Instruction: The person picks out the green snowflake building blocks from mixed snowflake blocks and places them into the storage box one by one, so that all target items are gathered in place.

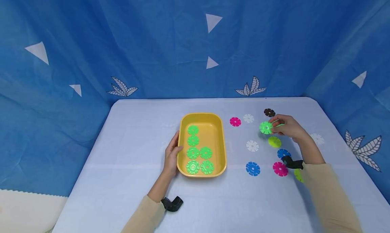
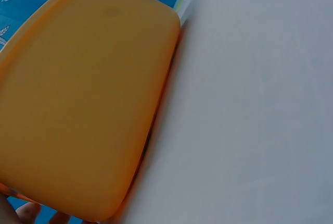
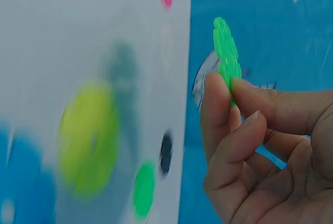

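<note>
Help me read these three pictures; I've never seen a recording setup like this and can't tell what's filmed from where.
No machine here: a person works with two bare hands. The wide picture comes from a camera on their head, looking down at a pale table against blue cloth. The other two come from cameras strapped to each wrist.

The left hand rests against the side of a yellow tray, which holds six green discs; the left wrist view shows that tray's wall up close. The right hand pinches one green disc, seen edge-on between the fingertips in the right wrist view. Loose discs lie around it: pink, white, blue, yellow-green and a dark one.
</note>
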### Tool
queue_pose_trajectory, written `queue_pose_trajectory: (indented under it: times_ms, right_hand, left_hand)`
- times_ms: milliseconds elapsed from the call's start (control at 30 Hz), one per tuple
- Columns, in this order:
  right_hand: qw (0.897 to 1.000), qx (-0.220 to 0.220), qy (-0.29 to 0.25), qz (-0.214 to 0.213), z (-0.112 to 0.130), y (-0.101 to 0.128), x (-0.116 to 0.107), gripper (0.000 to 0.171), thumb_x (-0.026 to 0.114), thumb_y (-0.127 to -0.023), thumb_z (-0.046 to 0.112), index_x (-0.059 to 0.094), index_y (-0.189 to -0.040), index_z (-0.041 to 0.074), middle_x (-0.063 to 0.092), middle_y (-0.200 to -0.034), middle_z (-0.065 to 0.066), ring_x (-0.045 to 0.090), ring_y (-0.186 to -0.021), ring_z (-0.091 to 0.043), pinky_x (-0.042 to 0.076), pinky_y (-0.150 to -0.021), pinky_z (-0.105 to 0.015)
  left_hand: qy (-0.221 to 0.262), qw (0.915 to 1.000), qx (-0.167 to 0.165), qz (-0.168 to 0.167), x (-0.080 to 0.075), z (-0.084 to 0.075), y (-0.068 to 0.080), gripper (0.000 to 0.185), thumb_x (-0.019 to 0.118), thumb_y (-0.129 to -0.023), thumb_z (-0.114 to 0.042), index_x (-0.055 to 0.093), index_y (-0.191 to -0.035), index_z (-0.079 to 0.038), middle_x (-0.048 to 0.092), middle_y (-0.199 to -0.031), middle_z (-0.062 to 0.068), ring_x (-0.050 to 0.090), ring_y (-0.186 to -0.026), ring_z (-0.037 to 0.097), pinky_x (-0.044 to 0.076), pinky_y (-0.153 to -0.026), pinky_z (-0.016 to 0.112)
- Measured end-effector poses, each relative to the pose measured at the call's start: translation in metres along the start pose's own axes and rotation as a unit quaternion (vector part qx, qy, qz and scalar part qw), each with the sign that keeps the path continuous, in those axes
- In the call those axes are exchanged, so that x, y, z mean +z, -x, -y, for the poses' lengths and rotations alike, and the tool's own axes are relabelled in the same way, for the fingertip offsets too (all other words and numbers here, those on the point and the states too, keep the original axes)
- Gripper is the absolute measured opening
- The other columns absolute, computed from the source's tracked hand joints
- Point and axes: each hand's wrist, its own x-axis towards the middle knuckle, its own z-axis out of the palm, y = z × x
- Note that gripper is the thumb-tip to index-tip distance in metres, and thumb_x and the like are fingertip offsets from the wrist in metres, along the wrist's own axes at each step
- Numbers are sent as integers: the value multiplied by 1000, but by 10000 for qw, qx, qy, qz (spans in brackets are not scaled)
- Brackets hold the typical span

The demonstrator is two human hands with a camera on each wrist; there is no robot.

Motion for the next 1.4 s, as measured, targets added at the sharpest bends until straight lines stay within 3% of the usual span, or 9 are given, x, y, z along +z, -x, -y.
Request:
queue_pose_trajectory:
  times_ms: [333, 667, 1033, 1233, 1400]
  right_hand:
    - [9927, -1060, -82, 564, 83, -19, 44, 25, 64, -89, 1, 60, -114, 0, 58, -102, -18, 66, -84, -32, 53, -69, -33]
    - [9675, -2001, 761, 1344, 150, -34, 91, 22, 60, -87, -8, 61, -106, 3, 60, -96, -16, 60, -74, -29, 53, -64, -33]
    - [9488, -2030, 1363, 1999, 168, -49, 131, 23, 58, -85, -13, 61, -103, 2, 59, -93, -18, 65, -81, -40, 58, -74, -44]
    - [9307, -2132, 2055, 2145, 168, -55, 145, 23, 58, -84, -13, 61, -100, 4, 60, -92, -13, 57, -66, -25, 51, -59, -28]
    - [9164, -2127, 2534, 2255, 167, -55, 151, 25, 56, -85, -14, 63, -99, 5, 61, -85, -9, 56, -60, -21, 46, -54, -22]
  left_hand:
    - [-11, 10000, -39, -37, 0, -1, -1, 63, 44, -94, -5, 31, -155, -15, 28, -161, 4, 28, -147, 25, 38, -100, 10]
    - [7, 9999, -61, -83, -1, 0, -1, 63, 44, -93, -4, 31, -154, -14, 28, -161, 4, 27, -148, 25, 37, -100, 9]
    - [-27, 9999, -81, -73, -1, 0, -2, 63, 44, -93, -4, 32, -154, -16, 29, -160, 4, 28, -148, 23, 37, -101, 9]
    - [34, 9999, -111, -73, -2, 1, -1, 63, 44, -93, -4, 33, -154, -17, 29, -160, 3, 29, -147, 23, 38, -100, 10]
    - [47, 9999, -120, -74, -3, 1, -1, 62, 44, -94, -5, 33, -154, -18, 29, -160, 2, 29, -147, 23, 38, -101, 11]
